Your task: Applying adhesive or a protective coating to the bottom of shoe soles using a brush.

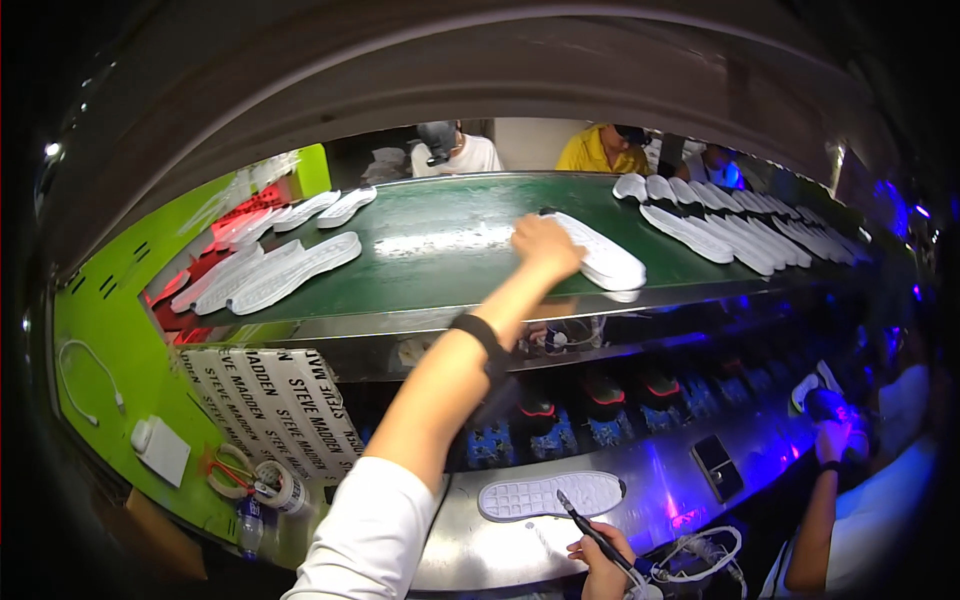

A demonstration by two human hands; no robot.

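My left hand (546, 246) reaches far out over the green conveyor belt (450, 272). Its fingers are closed round the near-left end of a white shoe sole (606, 258), which lies slanted at the belt's near edge. Low in the view, my right hand (608, 548) grips a slim black pen-shaped tool (592, 534). The tool's tip points at a second white sole (520, 498), lying flat on the metal shelf with its gridded side up. Whether the tip touches that sole I cannot tell.
White soles (290, 273) line the belt's left end; several more soles (740, 236) fill its right. Dark shoes (604, 392) stand under the belt. A black box (717, 468), white tubing (705, 556) and tape rolls (283, 487) lie nearby. A co-worker's arm (815, 510) is at right.
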